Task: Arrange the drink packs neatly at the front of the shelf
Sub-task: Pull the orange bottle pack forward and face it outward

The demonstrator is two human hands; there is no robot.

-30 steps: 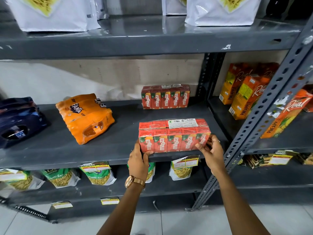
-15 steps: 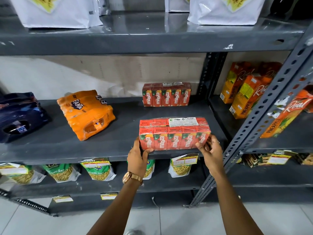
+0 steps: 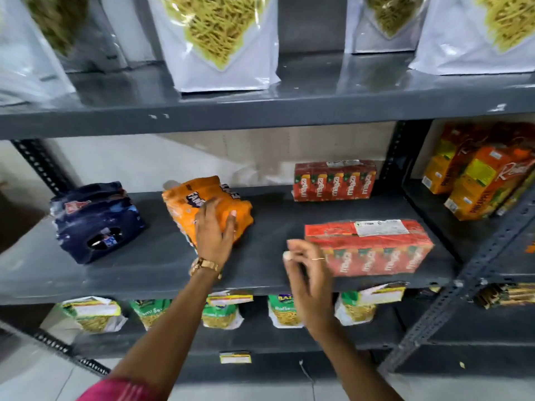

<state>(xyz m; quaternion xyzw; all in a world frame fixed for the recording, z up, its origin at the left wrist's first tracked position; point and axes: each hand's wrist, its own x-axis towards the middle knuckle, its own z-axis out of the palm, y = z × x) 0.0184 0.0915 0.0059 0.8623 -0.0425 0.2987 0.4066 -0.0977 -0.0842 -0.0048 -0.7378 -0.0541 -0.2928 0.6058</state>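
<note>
A red Maaza carton pack [image 3: 373, 244] stands at the front right of the grey middle shelf [image 3: 144, 267]. A second red Maaza pack [image 3: 334, 180] sits at the back against the wall. An orange Fanta pack [image 3: 185, 204] lies tilted in the shelf's middle, and a dark blue pack [image 3: 95, 218] lies to its left. My left hand [image 3: 215, 230] rests flat on the front of the orange pack with fingers spread. In front of the shelf edge my right hand [image 3: 307, 270] hangs blurred, fingers apart, just left of the front red pack and holding nothing.
White snack bags [image 3: 223, 39] stand on the shelf above. Green snack packets [image 3: 220, 309] hang below the shelf edge. Orange pineapple juice cartons [image 3: 477, 180] fill the neighbouring bay on the right, behind a slanted perforated steel upright [image 3: 477, 273].
Both hands have let go of the front red pack. My left hand has moved left onto the orange pack, my right hand has drawn back left, and the camera has turned up and left.
</note>
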